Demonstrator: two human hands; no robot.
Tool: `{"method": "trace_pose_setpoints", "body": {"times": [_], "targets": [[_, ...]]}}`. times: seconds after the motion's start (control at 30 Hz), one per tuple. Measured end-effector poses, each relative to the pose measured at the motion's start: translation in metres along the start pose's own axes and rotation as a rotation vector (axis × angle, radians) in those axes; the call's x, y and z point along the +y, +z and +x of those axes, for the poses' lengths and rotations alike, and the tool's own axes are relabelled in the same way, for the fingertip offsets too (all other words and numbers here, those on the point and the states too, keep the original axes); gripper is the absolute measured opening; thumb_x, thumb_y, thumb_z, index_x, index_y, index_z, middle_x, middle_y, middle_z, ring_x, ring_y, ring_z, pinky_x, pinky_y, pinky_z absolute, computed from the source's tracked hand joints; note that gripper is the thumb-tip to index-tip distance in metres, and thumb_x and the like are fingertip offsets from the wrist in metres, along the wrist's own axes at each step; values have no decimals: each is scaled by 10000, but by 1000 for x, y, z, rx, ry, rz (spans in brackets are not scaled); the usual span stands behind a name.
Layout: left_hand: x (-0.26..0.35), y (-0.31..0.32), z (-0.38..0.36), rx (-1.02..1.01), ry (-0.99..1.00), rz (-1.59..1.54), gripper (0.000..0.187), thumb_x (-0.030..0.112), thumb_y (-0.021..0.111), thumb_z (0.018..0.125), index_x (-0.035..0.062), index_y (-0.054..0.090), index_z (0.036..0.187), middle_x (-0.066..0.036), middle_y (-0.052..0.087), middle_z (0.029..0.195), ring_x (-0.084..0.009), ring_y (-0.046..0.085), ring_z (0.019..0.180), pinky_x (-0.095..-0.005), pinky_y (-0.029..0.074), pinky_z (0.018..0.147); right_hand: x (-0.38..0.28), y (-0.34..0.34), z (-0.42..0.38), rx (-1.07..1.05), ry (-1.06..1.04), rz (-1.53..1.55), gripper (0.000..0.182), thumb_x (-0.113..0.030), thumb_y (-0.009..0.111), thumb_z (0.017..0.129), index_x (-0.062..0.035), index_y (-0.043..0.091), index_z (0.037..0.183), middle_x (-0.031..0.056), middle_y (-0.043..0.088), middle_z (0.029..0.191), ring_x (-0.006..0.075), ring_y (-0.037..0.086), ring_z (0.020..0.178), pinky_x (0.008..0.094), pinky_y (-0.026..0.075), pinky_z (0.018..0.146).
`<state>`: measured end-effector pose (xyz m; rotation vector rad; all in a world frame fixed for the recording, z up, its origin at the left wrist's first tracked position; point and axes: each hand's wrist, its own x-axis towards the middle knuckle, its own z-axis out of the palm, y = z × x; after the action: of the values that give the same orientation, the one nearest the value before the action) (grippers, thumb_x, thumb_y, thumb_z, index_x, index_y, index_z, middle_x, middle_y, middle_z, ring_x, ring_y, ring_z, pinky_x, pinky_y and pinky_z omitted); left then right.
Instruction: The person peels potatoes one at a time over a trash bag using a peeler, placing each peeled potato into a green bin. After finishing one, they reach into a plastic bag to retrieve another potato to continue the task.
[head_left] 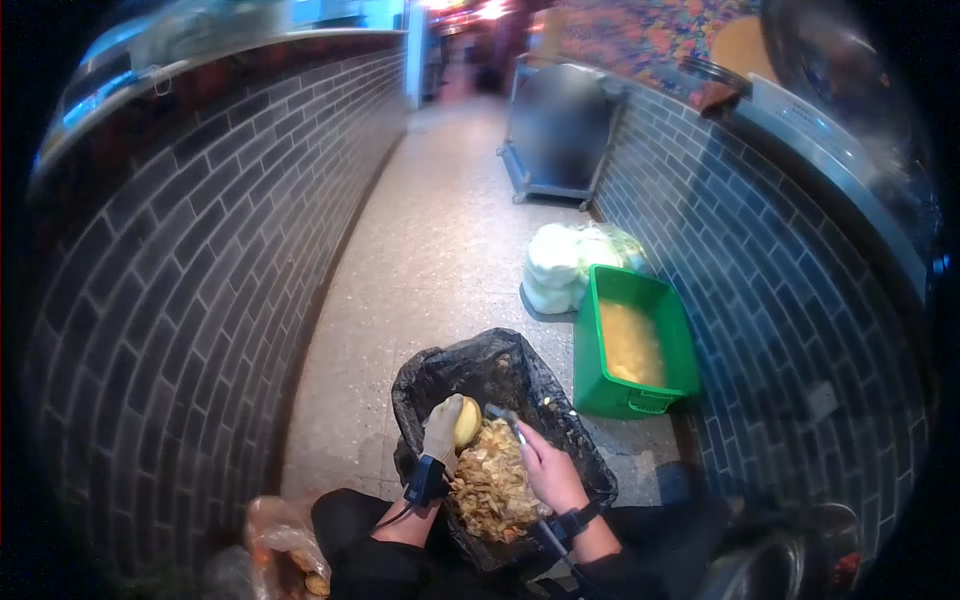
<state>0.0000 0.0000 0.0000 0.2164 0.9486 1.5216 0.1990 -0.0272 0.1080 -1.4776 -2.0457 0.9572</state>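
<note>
My left hand (440, 432), in a pale glove, is closed round a yellowish potato (467, 423) above the bin. In my right hand (552, 472) is a peeler (503, 414), its head pointing toward the potato with a small gap between them in this view. Both hands are over a bin lined with a black bag (462, 360). A heap of brown and pale peelings (490, 495) lies inside it, below my hands. Dark bands with cables sit on both wrists.
A green tub (591, 375) of cloudy liquid and pale potatoes stands right of the bin. Behind it is a bag of pale green vegetables (555, 262). A clear bag of potatoes (275, 530) lies lower left. Brick walls flank the aisle; a wheeled cart (560, 188) stands farther back.
</note>
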Motion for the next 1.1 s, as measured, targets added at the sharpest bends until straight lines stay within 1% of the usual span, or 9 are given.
{"method": "trace_pose_setpoints", "body": {"times": [0.2, 0.27, 0.57, 0.67, 0.83, 0.9, 0.93, 1.03, 1.1], "targets": [[-4, 23, -16, -100, 141, 122, 349, 314, 646, 943, 30, 603, 1142, -65, 641, 992, -128, 643, 810, -278, 539, 679, -10, -3, -1, 19, -67, 14, 395, -198, 510, 983, -154, 537, 1375, 288, 640, 900, 413, 656, 829, 445, 514, 752], [-10, 14, -7, -140, 138, 144, 372, 309, 688, 917, 23, 608, 1141, -70, 646, 1013, -125, 646, 847, -266, 541, 705, -9, 0, -4, 0, -68, -38, 417, -209, 490, 992, -156, 499, 1406, 291, 636, 912, 426, 644, 871, 450, 508, 762], [-3, 15, -7, 146, 192, 154, 463, 395, 694, 898, 10, 608, 1139, -100, 662, 956, -150, 655, 734, -270, 535, 585, -26, 21, -21, -149, 80, -225, 433, -207, 484, 995, -181, 478, 1427, 299, 636, 867, 440, 647, 853, 449, 510, 749], [11, 14, -3, 91, 5, 30, 431, 511, 578, 942, 84, 606, 989, -76, 631, 780, -196, 626, 637, -313, 516, 525, 7, 52, -32, -107, -143, -13, 427, -237, 494, 1004, -198, 489, 1430, 235, 637, 767, 338, 675, 714, 412, 514, 703], [18, 13, -11, 150, 68, -36, 477, 556, 553, 935, 88, 617, 1002, -70, 644, 780, -215, 636, 642, -348, 549, 554, -27, 16, -28, -161, 139, -9, 412, -195, 497, 1007, -159, 501, 1418, 189, 634, 754, 216, 642, 674, 339, 502, 686], [23, 22, -19, 130, 12, -97, 482, 549, 532, 942, 81, 619, 1021, -74, 657, 797, -219, 653, 668, -351, 565, 581, -17, 13, -17, 20, -52, 33, 416, -196, 502, 1005, -154, 496, 1420, 186, 636, 763, 197, 623, 667, 332, 502, 689], [21, 24, -18, 125, 11, -108, 482, 549, 532, 942, 81, 619, 1021, -74, 657, 797, -219, 653, 668, -351, 565, 581, -16, 6, -11, 11, -27, 30, 402, -225, 503, 999, -180, 513, 1398, 247, 673, 971, 376, 683, 851, 426, 521, 737], [22, 33, -24, 11, -78, -233, 440, 505, 512, 960, 83, 628, 1009, -87, 674, 827, -219, 669, 699, -334, 571, 601, -25, -13, 1, -37, 52, -40, 405, -233, 510, 996, -194, 511, 1399, 276, 655, 922, 409, 671, 833, 437, 520, 733], [21, 40, -31, -112, -73, -222, 421, 474, 523, 964, 68, 634, 942, -77, 656, 734, -181, 631, 548, -286, 536, 497, -17, -12, 7, -25, -12, -61, 405, -237, 511, 995, -199, 512, 1398, 280, 650, 899, 412, 670, 821, 437, 521, 727]]}}
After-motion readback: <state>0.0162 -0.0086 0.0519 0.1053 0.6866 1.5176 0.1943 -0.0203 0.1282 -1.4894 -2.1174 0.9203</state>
